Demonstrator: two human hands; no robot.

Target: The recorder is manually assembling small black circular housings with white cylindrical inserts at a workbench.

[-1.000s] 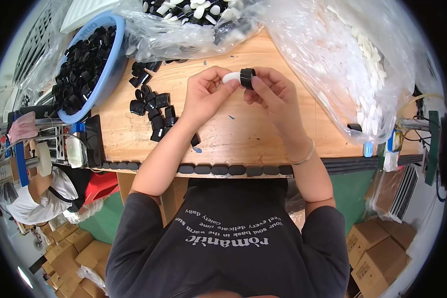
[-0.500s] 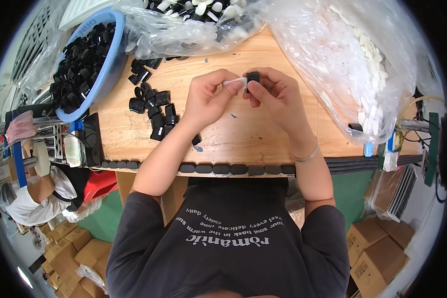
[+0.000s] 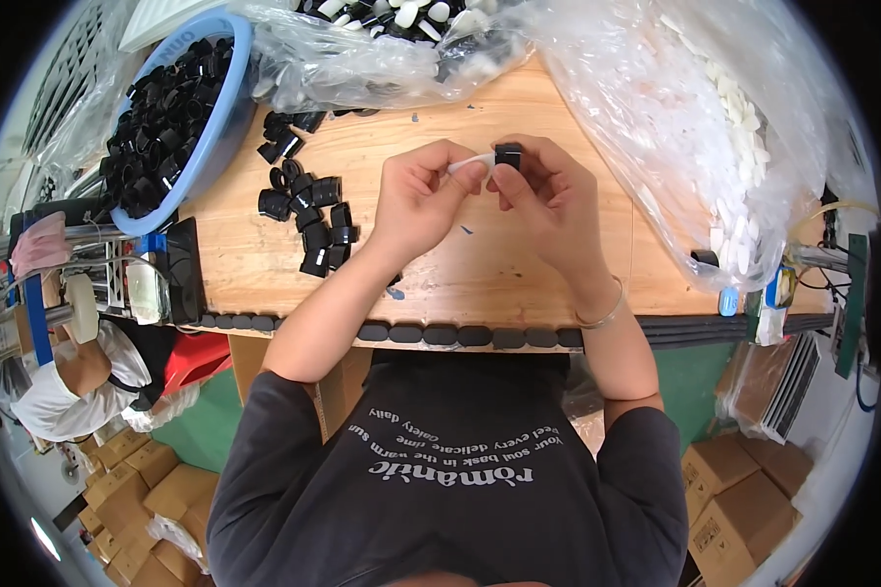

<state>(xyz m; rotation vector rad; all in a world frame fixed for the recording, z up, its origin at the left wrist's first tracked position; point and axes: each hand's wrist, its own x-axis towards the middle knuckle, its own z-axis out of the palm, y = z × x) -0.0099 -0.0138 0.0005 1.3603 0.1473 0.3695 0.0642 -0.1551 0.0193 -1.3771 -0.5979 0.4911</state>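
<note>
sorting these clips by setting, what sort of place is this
Likely a small factory assembly bench. A round blue plastic basin brims with black plastic caps, clear plastic bags hold white parts, and brown cardboard cartons are stacked on the floor. The left hand and right hand meet over the wooden workbench.

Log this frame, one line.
left hand: holds white piece | right hand: holds black cap | parts meeting | over table

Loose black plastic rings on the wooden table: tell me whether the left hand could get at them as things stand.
Probably yes. The loose black plastic rings lie on bare wooden table just left of the left hand, nothing between them, but its fingers hold a small white piece.
</note>
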